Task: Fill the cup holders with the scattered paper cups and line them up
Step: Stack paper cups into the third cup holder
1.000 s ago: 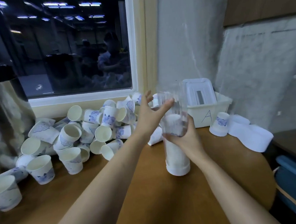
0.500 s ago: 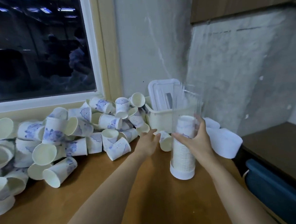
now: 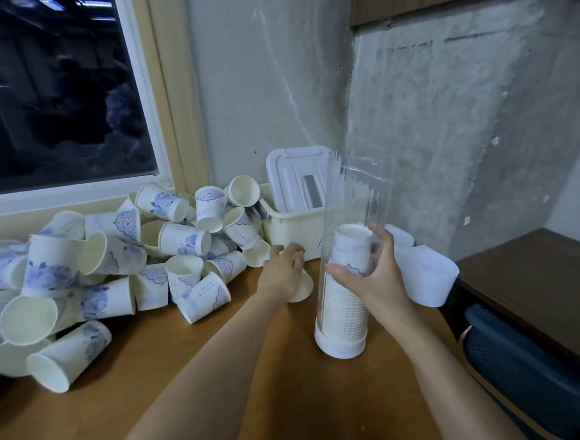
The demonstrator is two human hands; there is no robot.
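**A tall tube on a narrow base: tipping is the worry**

The cup holder (image 3: 352,198) stands upright on the tabletop (image 3: 190,381), near its right edge. It is a clear, thin-walled plastic tube on a small white base, roughly half filled with a nested stack (image 3: 339,309) of paper cups. The right hand (image 3: 371,279) has its grip clamped round the tube at mid-height. The left hand (image 3: 280,275) is just beside it, grip curled over a loose cup (image 3: 302,289) lying on its side. Most of that cup is hidden, so how firm the hold is cannot be told.

The holder is tall, light and smooth, so I judge that a sideways nudge while loading, or a relaxed right hand, could topple it toward the nearby edge. The cup walls are soft paper, so a hard pinch would dent the rim, and a dented or tilted cup may jam in the tube instead of nesting.

To the left, the heap of cups (image 3: 113,266) is loosely piled: white tapered cups with blue prints, lying in all directions. Pulling one from low down could send others rolling. Behind the hands sits a white bin (image 3: 286,234) of matte plastic with a lid (image 3: 296,178) standing in it. Rounded white plastic pieces (image 3: 426,279) lie close to the right edge.
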